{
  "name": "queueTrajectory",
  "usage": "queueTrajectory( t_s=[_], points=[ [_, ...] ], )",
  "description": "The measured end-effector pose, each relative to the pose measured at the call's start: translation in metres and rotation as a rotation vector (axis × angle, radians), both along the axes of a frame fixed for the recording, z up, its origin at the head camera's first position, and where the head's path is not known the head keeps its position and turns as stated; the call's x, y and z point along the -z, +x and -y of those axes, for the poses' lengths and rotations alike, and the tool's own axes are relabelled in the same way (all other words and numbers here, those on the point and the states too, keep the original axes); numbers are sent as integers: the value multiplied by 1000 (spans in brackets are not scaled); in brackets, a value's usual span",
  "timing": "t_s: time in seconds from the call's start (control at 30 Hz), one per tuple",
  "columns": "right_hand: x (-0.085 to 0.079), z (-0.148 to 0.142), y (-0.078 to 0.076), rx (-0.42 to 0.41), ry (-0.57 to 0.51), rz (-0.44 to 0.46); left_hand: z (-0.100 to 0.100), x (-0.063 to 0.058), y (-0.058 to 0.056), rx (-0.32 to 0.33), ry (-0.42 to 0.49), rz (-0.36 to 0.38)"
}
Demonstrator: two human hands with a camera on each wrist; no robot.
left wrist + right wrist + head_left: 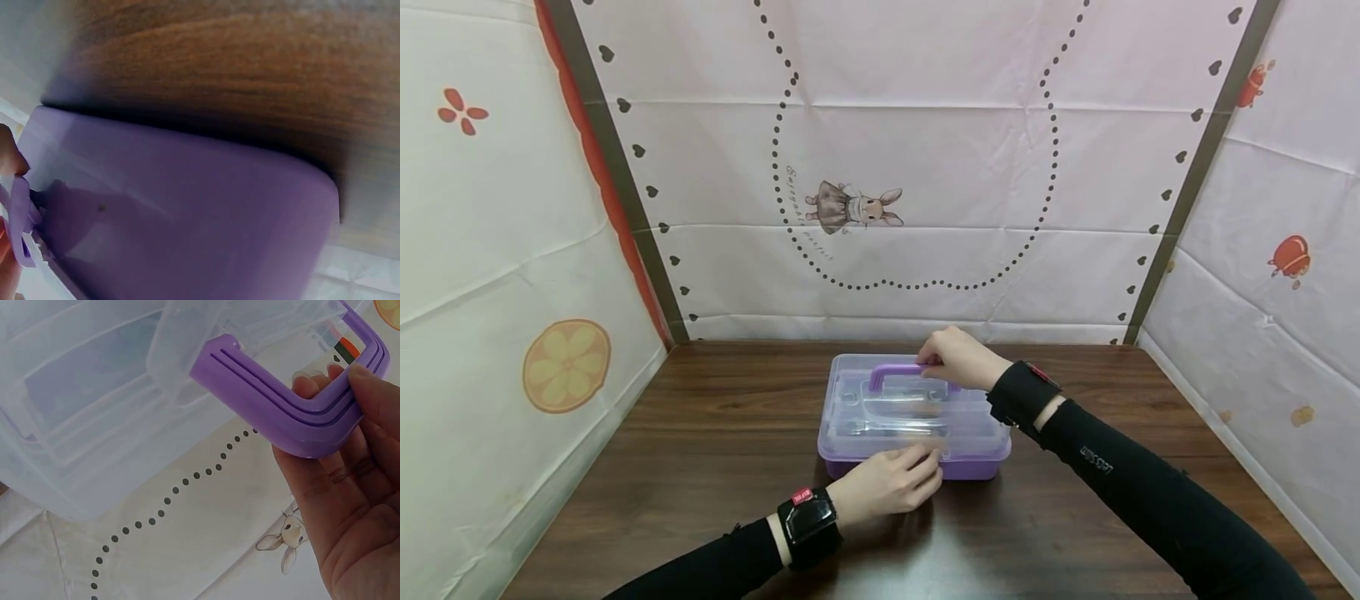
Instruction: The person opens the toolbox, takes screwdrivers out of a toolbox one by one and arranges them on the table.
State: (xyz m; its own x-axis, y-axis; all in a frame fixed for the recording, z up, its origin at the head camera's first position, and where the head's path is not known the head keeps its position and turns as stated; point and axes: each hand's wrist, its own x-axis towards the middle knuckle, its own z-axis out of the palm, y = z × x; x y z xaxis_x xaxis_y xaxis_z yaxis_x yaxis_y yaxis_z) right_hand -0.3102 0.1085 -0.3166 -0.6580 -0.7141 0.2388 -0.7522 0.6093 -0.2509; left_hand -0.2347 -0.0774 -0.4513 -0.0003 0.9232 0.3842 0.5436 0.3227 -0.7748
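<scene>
1. The right hand [961, 358] is around the handle [891, 370]; the lid [846, 408] lies beneath that hand.
2. The left hand [891, 482] is before and left of the right hand, at the latch [20, 219] on the box's front; the box [973, 471] lies behind it.
3. The table [730, 433] is under both hands and the box.
4. The left fabric wall [475, 233] is left of the left hand, the right fabric wall [1262, 200] right of the right hand.
5. The back fabric wall [917, 167] is behind the right hand.
</scene>
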Motion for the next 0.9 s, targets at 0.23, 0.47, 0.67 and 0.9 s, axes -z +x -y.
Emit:
queueTrajectory(
  t_s=[0.23,0.47,0.67,0.9],
  points=[
    [3,0,-2,-7,-10,-10,2,-2,2,-20,-24,-18],
    [4,0,-3,-4,-7,-15,3,-5,8,-39,-10,-8],
    [4,0,-3,-1,0,-6,1,-6,13,-66,-37,-13],
    [4,-2,-3,2,-6,3,3,-3,15,-27,-55,29]
  ],
)
